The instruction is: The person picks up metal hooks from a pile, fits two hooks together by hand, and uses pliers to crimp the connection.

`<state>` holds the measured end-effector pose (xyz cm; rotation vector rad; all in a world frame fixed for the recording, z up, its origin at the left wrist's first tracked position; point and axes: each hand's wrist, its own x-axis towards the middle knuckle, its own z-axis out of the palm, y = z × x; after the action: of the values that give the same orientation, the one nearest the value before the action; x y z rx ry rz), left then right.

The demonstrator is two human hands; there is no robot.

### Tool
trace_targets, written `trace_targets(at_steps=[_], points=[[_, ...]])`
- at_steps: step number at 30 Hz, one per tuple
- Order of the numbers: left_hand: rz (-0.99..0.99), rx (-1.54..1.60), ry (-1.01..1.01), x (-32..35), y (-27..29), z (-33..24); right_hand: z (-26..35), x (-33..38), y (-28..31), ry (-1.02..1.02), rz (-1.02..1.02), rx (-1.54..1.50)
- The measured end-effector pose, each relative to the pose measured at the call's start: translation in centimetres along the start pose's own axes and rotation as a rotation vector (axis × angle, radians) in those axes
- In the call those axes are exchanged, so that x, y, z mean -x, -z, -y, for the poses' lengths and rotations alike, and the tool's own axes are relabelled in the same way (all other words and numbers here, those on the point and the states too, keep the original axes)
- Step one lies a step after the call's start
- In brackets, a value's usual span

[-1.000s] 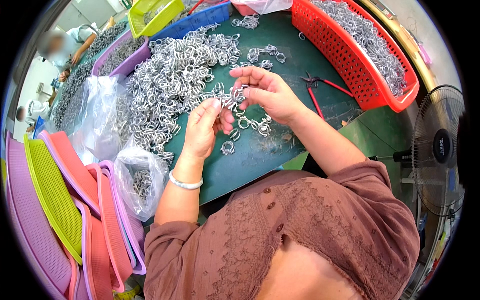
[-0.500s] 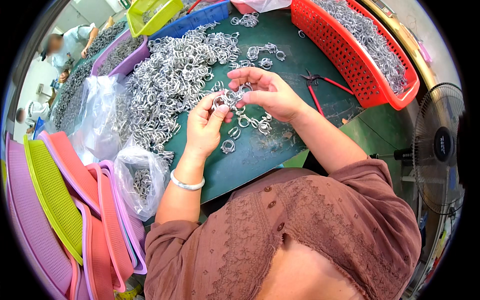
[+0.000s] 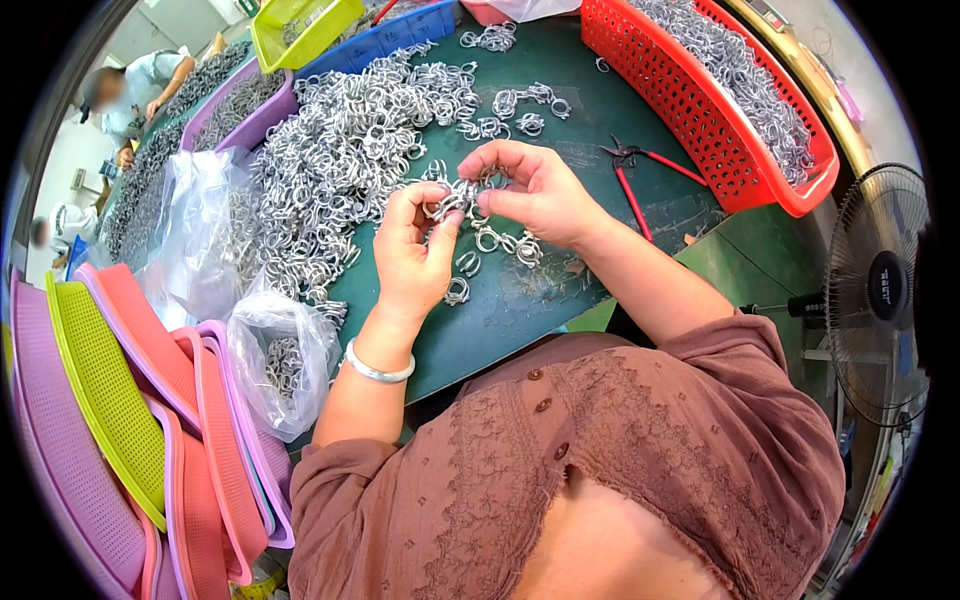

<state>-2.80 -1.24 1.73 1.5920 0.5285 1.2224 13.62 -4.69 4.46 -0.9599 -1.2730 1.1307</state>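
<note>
Between my two hands is a small cluster of silver metal rings (image 3: pixel 452 204), above the green tabletop. My left hand (image 3: pixel 412 245), with a pale bangle at the wrist, pinches the cluster between thumb and fingers. My right hand (image 3: pixel 535 195) closes thumb and fingers on the cluster's right side; its fingertips partly hide the rings there. Just below the hands lie several loose metal rings (image 3: pixel 527 249) on the table. To the left a big heap of the same rings (image 3: pixel 340 150) spreads across the table.
A red basket (image 3: pixel 690 135) full of rings stands at the right, with red-handled pliers (image 3: pixel 634 200) beside it. Plastic bags (image 3: pixel 195 230), a purple tray (image 3: pixel 290 103) and stacked coloured baskets (image 3: pixel 105 390) are on the left. A fan (image 3: pixel 880 290) stands at right; a person (image 3: pixel 130 95) is far left.
My right hand has closed its fingers in toward the ring cluster. The left hand's fingers have curled and shifted slightly, and the cluster has turned a little.
</note>
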Motion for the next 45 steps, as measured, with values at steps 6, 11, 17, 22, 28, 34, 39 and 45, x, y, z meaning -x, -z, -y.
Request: trace_targets(at_steps=[6, 11, 17, 22, 28, 34, 39, 45], points=[[-0.005, -0.072, -0.136, -0.2, 0.2, 0.6, -0.2, 0.0, -0.1, 0.047, -0.014, -0.003], [-0.003, -0.077, -0.184, -0.3, 0.2, 0.5, -0.2, 0.0, -0.1, 0.114, 0.001, 0.1], [-0.003, 0.073, 0.018, -0.3, 0.2, -0.2, 0.7, 0.1, -0.3, 0.009, -0.015, 0.083], [-0.001, 0.236, 0.321, -0.6, 0.5, -1.3, 0.4, -0.2, 0.1, 0.05, 0.012, 0.229], [0.001, 0.507, 0.553, -0.9, 1.2, -0.8, 0.5, -0.4, 0.0, -0.07, 0.037, 0.176], [-0.019, 0.689, 0.707, -0.9, 1.8, -0.6, 0.5, -0.3, 0.3, 0.056, 0.135, 0.298], [-0.058, 0.757, 0.803, -0.9, 1.8, -0.5, 0.1, -0.5, 0.3, 0.206, 0.128, 0.302], [-0.066, 0.711, 0.823, -0.9, 2.0, -0.6, 0.3, -0.6, 0.0, -0.071, 0.13, 0.093]])
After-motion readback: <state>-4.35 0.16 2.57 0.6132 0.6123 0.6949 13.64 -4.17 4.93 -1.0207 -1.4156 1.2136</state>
